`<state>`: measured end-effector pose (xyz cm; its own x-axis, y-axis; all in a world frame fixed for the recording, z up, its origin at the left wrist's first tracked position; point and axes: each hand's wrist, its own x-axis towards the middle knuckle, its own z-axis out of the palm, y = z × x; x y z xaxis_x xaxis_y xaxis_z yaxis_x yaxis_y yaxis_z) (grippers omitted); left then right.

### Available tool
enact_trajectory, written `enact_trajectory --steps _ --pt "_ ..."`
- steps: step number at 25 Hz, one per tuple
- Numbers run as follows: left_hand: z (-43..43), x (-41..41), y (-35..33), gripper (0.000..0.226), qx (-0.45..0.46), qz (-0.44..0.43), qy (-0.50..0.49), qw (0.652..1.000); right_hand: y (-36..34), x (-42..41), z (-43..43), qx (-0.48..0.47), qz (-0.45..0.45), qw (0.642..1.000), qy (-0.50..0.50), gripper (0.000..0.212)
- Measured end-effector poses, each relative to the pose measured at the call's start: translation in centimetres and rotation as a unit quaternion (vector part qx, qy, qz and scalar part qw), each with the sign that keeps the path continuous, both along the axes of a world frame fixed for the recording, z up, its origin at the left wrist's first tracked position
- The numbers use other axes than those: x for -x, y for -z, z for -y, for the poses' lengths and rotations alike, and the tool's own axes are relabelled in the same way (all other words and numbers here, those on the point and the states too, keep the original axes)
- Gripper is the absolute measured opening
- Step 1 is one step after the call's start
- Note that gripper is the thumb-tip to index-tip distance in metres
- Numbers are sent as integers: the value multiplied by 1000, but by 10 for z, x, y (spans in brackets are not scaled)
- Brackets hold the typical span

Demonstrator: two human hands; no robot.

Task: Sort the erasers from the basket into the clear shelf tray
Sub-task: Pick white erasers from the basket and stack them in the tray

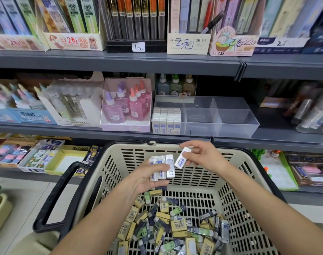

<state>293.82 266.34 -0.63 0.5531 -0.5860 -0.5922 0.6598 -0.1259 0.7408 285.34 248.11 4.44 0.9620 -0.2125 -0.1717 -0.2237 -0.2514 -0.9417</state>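
Observation:
My left hand grips a row of white erasers with blue labels, standing upright above the beige basket. Just to their right, my right hand pinches a single white eraser, tilted. Several loose erasers in yellow, dark blue and green sleeves lie on the basket floor. On the middle shelf stands the clear tray with three compartments. Its left compartment holds stacked white erasers; the middle and right ones hold nothing.
A box of pink glue bottles stands left of the tray. The basket's black handle hangs to the left. Grey shelf edges run above and below the tray. Stationery boxes fill the lower shelf at left.

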Motion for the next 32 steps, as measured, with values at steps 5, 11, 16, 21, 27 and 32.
enact_trajectory --steps 5,11,16,21,27,32 --pt "-5 -6 -9 46 17 1 -27 999 -8 -2 9 -76 -29 996 -25 17" --pt "2 -22 -28 33 33 75 -55 995 -17 -12 16 -67 17 997 18 12" --pt "9 -31 -38 30 22 149 -82 985 -32 -28 27 16 25 999 29 19" --pt "23 -53 -63 33 21 225 -91 970 -68 -68 48 156 79 972 157 6" --pt "30 -62 -62 33 14 226 -92 970 -69 -84 47 320 41 938 127 6" --pt "30 -61 -56 33 14 213 -90 973 -69 -90 40 414 53 902 111 18"
